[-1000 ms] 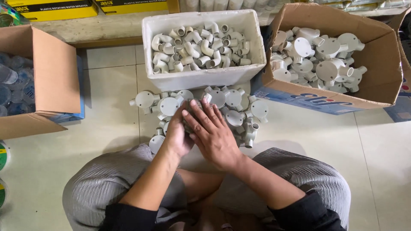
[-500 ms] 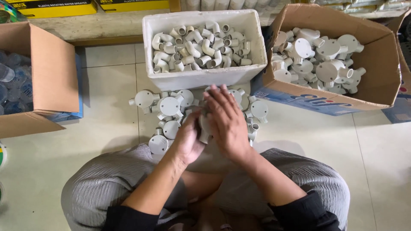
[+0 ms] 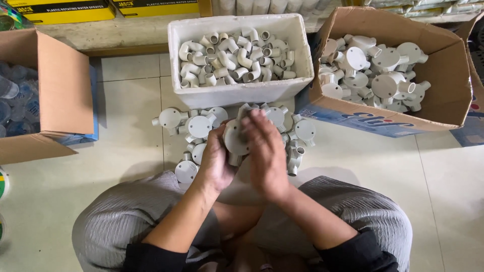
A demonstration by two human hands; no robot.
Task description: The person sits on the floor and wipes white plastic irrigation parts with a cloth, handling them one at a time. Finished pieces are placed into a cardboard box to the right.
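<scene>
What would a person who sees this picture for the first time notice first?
Most likely the two hands in the middle: the left hand and right hand hold a round white junction box between them, above a heap of similar boxes on the tiled floor. Behind it stands a white foam box full of pipe elbows, and to its right an open cardboard box with more round fittings.

Two hands: left hand [image 3: 214, 161], right hand [image 3: 267, 153]. One round junction box [image 3: 235, 137] held between them. About ten more round boxes loose on floor [image 3: 199, 126]. Three containers: one white foam box [image 3: 237, 90] of pipe elbows, two cardboard boxes [image 3: 443, 65] [image 3: 60, 85]. Elbows too many to count.
</scene>
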